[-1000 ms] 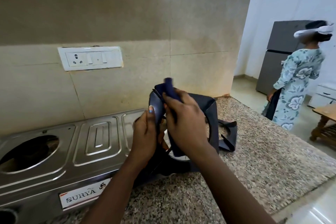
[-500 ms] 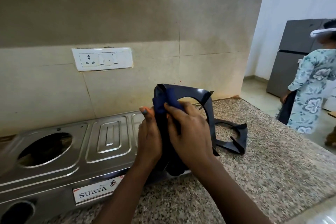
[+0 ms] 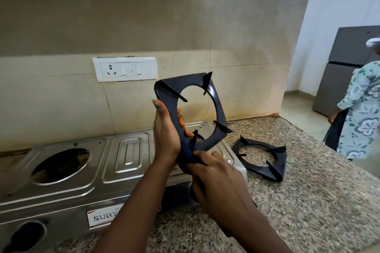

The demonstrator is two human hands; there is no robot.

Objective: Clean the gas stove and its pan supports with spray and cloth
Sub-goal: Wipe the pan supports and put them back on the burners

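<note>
Looking down past my forearms, I see the speckled granite surface (image 3: 308, 201) nearest, with the steel gas stove (image 3: 82, 170) sitting on it to the left, its label partly hidden behind my left arm. My right hand (image 3: 213, 174) is low and close, fingers curled tight around a dark blue cloth (image 3: 190, 157) pressed against the bottom corner of the pan support (image 3: 218, 109); that grip is closed on the cloth, though so little of the cloth shows that I can't be sure how it is folded. My left hand (image 3: 165, 133) holds the left edge of the same support, thumb up along the front and fingers wrapped behind, so this grip is clamped on the frame. The support stands nearly upright, tilted, raised above the right end of the stove, its four prongs pointing inward around the round opening.

The stove's left burner opening (image 3: 60, 165) is bare and dark; the right one is mostly blocked by my hands and the raised frame. A second pan support (image 3: 265, 158) lies flat on the surface just right of the stove.

Farther back, a white switch plate (image 3: 125, 69) sits on the beige tiled wall (image 3: 144, 26). At the far right another person in a floral garment (image 3: 362, 113) stands beside a grey fridge (image 3: 347, 57).
</note>
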